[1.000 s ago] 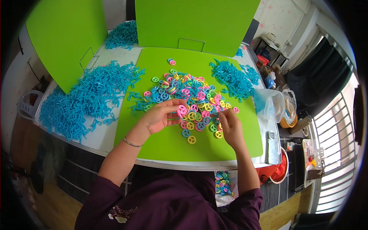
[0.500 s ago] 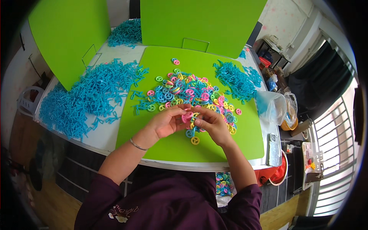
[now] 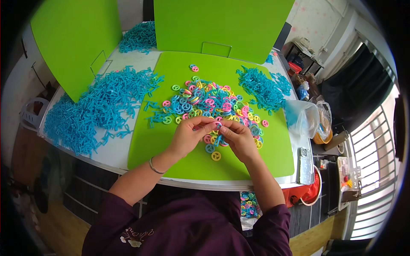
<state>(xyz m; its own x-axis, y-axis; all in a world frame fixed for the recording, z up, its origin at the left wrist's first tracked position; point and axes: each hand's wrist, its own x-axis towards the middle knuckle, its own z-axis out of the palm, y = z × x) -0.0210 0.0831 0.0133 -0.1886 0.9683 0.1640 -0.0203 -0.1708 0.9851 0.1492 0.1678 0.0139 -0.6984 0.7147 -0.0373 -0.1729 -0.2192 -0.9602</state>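
Where the left hand (image 3: 190, 134) and right hand (image 3: 241, 141) meet over the near side of the wheel pile (image 3: 209, 96), a small pink wheel (image 3: 218, 125) sits between the fingertips. Each grip is pinched together on it, one from either side; neither hand nearer. Wheel round, no long axis; exact tilt too small to read. Blue pieces (image 3: 219, 141) below right thumb: held or lying, cannot tell. Large blue heap (image 3: 106, 96) left of pile, smaller heap (image 3: 260, 89) right.
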